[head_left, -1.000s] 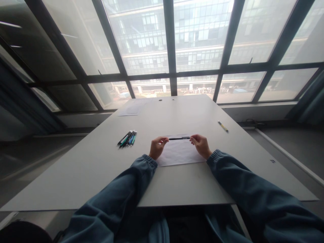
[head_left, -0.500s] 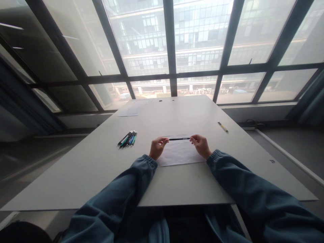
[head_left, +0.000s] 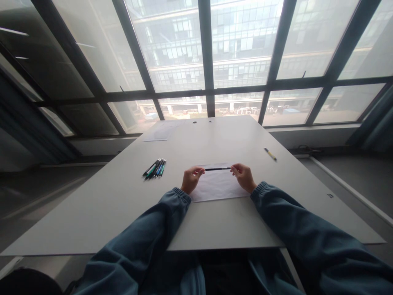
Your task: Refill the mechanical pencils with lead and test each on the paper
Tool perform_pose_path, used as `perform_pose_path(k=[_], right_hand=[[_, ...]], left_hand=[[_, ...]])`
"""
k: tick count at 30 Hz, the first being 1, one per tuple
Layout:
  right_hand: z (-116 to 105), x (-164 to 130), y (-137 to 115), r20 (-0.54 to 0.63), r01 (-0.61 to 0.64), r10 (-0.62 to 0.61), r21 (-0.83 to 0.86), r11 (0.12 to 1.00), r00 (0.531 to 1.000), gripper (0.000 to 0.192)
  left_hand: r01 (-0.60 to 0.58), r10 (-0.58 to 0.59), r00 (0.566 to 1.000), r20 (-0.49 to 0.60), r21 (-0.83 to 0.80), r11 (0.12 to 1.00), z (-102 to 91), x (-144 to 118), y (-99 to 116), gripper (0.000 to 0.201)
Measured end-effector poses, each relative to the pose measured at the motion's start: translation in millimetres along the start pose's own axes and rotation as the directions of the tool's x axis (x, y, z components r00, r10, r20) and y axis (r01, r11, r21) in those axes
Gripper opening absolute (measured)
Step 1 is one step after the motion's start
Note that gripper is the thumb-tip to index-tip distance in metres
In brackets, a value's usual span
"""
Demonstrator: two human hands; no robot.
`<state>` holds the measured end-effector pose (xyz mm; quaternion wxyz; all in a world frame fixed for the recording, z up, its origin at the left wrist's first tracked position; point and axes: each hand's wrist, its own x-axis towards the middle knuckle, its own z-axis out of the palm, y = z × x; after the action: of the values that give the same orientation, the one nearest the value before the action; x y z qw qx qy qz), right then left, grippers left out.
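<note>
Fingertips of your left hand [head_left: 190, 179] and right hand [head_left: 243, 176] pinch opposite ends of the pen [head_left: 217, 169], level just above the paper [head_left: 216, 186]; spare pens [head_left: 154, 168] lie left of your grip.

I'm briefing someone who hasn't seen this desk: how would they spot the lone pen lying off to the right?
On the grey table, look right of the white paper sheet, toward the right edge. The yellow pen lies alone there, unlike the bundle of dark pens at left.

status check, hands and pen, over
Left hand and right hand pinch the pen by its ends. Pen level over paper. Nothing between them.
</note>
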<state>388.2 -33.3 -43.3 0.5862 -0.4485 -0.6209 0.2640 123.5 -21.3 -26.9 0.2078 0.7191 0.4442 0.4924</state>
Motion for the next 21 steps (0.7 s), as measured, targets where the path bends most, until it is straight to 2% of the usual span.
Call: perform_pose_path(k=[21], right_hand=[[0.2,-0.5,-0.1,0.013,0.002,-0.002,0.009,1.000,1.000,0.032]], left_hand=[[0.013,-0.012,1.000,0.010,-0.020,1.000,0.0,0.0,-0.9,0.032]])
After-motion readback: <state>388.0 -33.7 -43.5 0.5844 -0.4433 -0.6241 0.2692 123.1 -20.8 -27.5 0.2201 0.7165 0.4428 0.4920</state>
